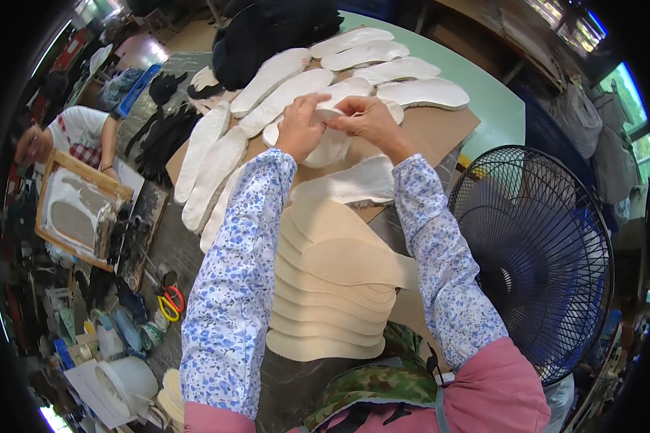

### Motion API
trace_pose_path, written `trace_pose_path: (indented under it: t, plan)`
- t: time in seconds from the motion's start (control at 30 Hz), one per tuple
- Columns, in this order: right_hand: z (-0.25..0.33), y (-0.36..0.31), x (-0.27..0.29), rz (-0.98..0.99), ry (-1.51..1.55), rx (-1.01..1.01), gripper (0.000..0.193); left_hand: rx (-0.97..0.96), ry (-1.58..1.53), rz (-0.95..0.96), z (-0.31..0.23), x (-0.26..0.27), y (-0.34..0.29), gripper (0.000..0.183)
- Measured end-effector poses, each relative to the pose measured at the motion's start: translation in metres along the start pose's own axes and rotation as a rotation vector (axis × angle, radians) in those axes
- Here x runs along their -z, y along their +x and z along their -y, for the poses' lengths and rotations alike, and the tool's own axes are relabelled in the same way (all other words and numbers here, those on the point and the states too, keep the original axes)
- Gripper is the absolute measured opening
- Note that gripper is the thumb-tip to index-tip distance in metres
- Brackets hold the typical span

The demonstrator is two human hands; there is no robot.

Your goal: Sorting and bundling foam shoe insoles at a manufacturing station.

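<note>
wht insoles [287, 101], beige insole stack [328, 314], brn cardboard [440, 130], pale-grn tabletop [492, 97], blk pile [267, 37], sleeves [231, 281] wht w/ blue floral print, pink shirt [495, 390], grn/brn camo cloth [361, 379], red + yel scissor handles [172, 294], blk fan [533, 263], wht bucket [139, 379], co-worker's wht shirt [79, 124], red plaid apron [88, 154]

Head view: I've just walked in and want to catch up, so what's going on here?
The person's left hand and right hand hold a white sole-shaped piece between them. More white pieces lie around, many on brown cardboard. Nearer the body, beige sole-shaped pieces overlap in a stack. At left, a co-worker is beside a wooden frame.
</note>
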State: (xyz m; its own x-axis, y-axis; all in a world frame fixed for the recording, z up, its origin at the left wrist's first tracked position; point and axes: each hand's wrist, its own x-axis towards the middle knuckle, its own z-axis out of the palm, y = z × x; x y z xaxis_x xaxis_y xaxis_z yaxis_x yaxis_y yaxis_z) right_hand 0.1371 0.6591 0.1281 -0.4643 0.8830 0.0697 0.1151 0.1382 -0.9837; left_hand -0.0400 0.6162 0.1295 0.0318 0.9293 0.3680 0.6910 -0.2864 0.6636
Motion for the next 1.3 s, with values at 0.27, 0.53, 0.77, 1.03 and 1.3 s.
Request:
trace_pose_path:
  t: [0.27,0.53,0.77,1.03,1.3]
  plan:
    - [-0.06,0.002,0.078,-0.379,0.261,-0.278,0.054,0.138,-0.097,0.193,0.009,-0.008,0.006,0.023]
    - [-0.131,0.01,0.076,-0.764,-0.514,-0.453,0.037,0.211,-0.211,0.19,0.001,0.021,-0.008,0.021]
    - [-0.152,-0.026,0.101,-1.113,-0.381,-0.184,0.036,0.297,-0.698,-0.26,-0.011,0.168,-0.05,0.038]
    - [-0.16,-0.007,0.093,-1.207,-0.378,-0.007,0.018,0.218,-0.535,-0.425,-0.094,0.291,-0.149,0.041]
    - [-0.151,-0.008,0.089,-1.216,-0.404,0.045,0.023,0.287,-0.567,-0.517,-0.144,0.322,-0.245,0.044]
